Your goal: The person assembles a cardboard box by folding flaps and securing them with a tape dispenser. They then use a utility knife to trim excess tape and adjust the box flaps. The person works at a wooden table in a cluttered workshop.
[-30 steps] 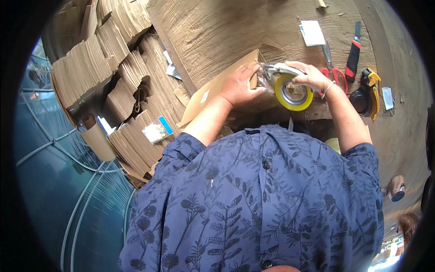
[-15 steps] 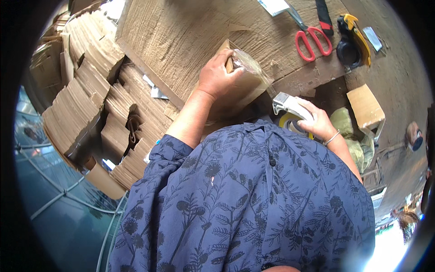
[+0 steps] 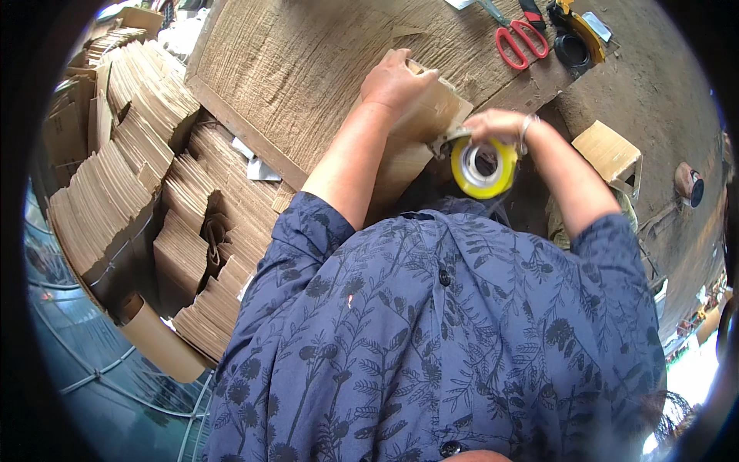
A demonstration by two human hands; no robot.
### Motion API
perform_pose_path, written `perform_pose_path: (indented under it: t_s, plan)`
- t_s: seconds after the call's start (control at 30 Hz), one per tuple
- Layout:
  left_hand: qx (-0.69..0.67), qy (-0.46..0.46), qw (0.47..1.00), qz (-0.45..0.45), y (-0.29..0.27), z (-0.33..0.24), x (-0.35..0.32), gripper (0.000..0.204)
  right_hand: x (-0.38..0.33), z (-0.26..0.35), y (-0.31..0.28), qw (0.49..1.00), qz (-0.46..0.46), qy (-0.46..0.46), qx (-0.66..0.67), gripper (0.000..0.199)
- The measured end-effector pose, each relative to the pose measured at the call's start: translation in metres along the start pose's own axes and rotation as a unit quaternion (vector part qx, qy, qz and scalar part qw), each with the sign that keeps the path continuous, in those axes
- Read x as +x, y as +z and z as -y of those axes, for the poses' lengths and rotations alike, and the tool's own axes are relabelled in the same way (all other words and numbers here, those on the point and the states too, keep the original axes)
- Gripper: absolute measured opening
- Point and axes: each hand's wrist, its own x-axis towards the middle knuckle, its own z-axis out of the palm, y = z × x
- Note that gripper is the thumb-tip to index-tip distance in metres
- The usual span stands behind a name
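Observation:
A brown cardboard box (image 3: 435,108) rests tilted on the near edge of the wooden worktop, close to my body. My left hand (image 3: 396,85) is closed over its upper end, the fingers curled on the far edge. Against the box's right side, my right hand (image 3: 494,125) grips a tape dispenser (image 3: 465,171). The dispenser carries a roll of tape with a bright yellow face, turned toward me, and its head touches or nearly touches the box's corner. The palm hides the handle.
Red-handled scissors (image 3: 500,48), a black-and-red handled tool (image 3: 533,14) and a yellow-and-black tape dispenser (image 3: 594,46) lie at the far right of the worktop (image 3: 285,69). Stacks of flat cardboard (image 3: 108,200) crowd the left. A small carton (image 3: 604,148) sits at right.
My right hand has lifted the tape dispenser up and left to the box, turning the roll's yellow face into view. My left hand has shifted slightly up and right with the box.

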Motion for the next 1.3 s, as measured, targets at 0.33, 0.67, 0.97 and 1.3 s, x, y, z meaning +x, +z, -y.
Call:
perform_pose_path:
  t_s: [0.33,0.67,0.97,1.3]
  plan:
    - [0.045,0.442,0.821,-0.358,0.013,0.001,-0.014,0.028,-0.001,-0.051,0.034,0.968,0.072,0.011,0.241,0.026]
    - [-0.479,-0.381,0.747,0.259,0.151,0.058,-0.081,0.041,-0.134,-0.061,0.028,0.945,-0.138,-0.163,0.249,0.077]
    - [-0.657,-0.147,0.708,0.213,0.032,-0.035,-0.077,0.026,-0.156,0.032,0.019,0.807,-0.388,-0.355,-0.27,0.073]
    - [-0.654,-0.194,0.724,-0.1,-0.048,0.034,-0.058,0.015,-0.105,0.097,-0.081,0.838,-0.242,-0.417,-0.256,0.066]
